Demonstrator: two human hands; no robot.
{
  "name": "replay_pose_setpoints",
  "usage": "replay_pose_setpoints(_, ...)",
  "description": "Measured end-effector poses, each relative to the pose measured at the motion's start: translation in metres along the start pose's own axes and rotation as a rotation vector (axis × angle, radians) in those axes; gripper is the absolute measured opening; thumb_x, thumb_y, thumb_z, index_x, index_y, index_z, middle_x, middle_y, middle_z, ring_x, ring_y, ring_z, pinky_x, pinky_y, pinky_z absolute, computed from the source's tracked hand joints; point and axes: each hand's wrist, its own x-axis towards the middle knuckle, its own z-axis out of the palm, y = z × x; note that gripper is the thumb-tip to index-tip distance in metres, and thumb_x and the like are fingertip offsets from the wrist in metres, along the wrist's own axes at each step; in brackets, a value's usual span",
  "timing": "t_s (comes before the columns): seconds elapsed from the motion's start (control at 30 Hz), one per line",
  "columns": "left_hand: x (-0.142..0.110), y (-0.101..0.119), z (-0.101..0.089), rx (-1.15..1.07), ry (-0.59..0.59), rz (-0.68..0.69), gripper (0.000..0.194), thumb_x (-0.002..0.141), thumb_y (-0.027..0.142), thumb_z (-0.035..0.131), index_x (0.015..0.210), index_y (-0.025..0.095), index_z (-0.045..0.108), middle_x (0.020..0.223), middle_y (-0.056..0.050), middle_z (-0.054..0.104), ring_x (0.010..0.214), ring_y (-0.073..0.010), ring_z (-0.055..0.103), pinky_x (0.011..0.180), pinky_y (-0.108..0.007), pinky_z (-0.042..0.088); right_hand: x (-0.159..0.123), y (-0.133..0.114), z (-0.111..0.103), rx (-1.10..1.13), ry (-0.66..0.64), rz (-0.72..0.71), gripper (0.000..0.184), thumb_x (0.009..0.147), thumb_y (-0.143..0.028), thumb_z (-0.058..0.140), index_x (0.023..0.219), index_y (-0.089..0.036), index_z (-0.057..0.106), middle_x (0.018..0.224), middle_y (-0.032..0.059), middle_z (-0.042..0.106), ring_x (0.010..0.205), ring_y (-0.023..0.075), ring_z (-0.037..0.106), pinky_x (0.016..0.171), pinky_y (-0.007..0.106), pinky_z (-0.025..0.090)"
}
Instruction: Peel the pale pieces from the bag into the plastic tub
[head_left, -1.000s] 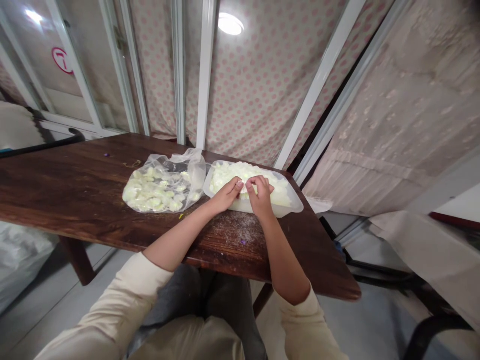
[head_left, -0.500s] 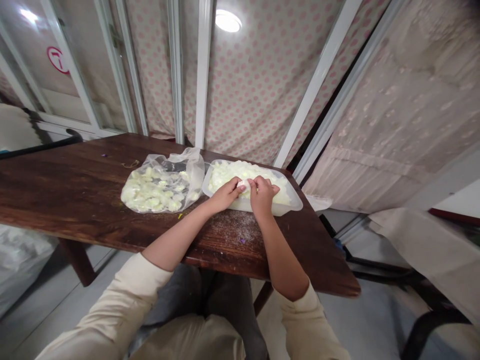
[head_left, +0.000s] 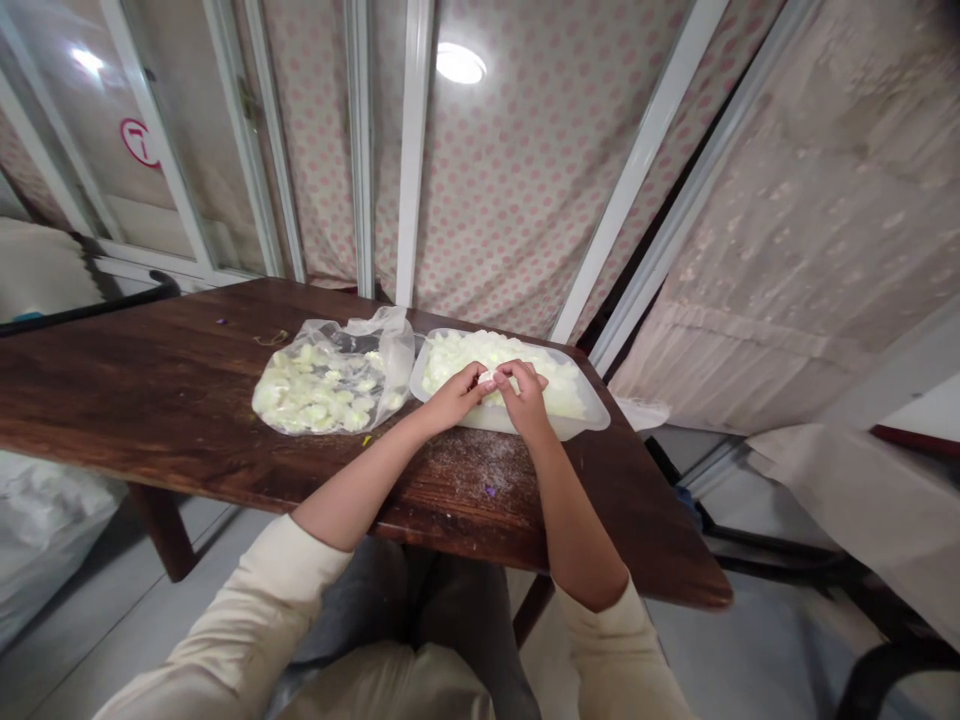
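Over the near rim of a translucent plastic tub, my two hands meet around a small whitish piece. My left hand pinches it from the left between thumb and fingers. From the right, the fingertips of my right hand close on the same piece. Its exact kind is too small to make out, though it resembles the pale yellow-white pieces heaped in the tub. Left of the tub lies a clear plastic bag of pale, roundish, greenish-white pieces, its mouth crumpled toward the tub.
The dark wooden table carries whitish crumbs near its front edge, with a purple scrap among them. A cord loop lies behind the bag. Curtained glass panels stand behind the table. A large plastic sack is on the floor at left.
The whole view has shifted slightly, so everything sits a little lower and further right. My fingers have drawn closer together over the small piece, which now shows less.
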Motion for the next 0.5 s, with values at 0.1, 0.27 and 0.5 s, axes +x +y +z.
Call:
replay_pose_setpoints(0.1,0.0,-0.001,0.0,0.007,-0.016,-0.014,0.027,0.083,0.044,0.038,0.079,0.017,0.042,0.068,0.002,0.043,0.066,-0.0108,0.042,0.065,-0.025,0.035,0.001,0.002,0.002,0.025,0.0,0.032,0.026,0.085,-0.041,0.04,0.073,-0.02,0.051,0.078,-0.0013,0.06,0.08,0.0138,0.051,0.08,0.031,0.027)
replay_pose_setpoints(0.27,0.001,-0.002,0.002,0.055,-0.021,-0.035,0.029,0.083,0.046,0.037,0.078,0.018,0.042,0.069,0.001,0.045,0.066,-0.0113,0.043,0.066,-0.026,0.036,-0.001,0.004,0.006,-0.222,0.065,-0.004,0.029,0.088,-0.036,0.038,0.069,-0.019,0.052,0.072,-0.0019,0.058,0.08,0.0136,0.048,0.077,0.032,0.021)
replay_pose_setpoints(0.5,0.0,0.002,0.001,0.075,-0.013,-0.061,0.026,0.085,0.042,0.035,0.075,0.018,0.039,0.066,0.002,0.044,0.065,-0.0114,0.043,0.067,-0.026,0.034,-0.001,0.015,0.002,-0.517,0.223,0.12,0.032,0.088,-0.039,0.036,0.072,-0.018,0.054,0.074,0.0023,0.056,0.079,0.0171,0.043,0.074,0.034,0.018)
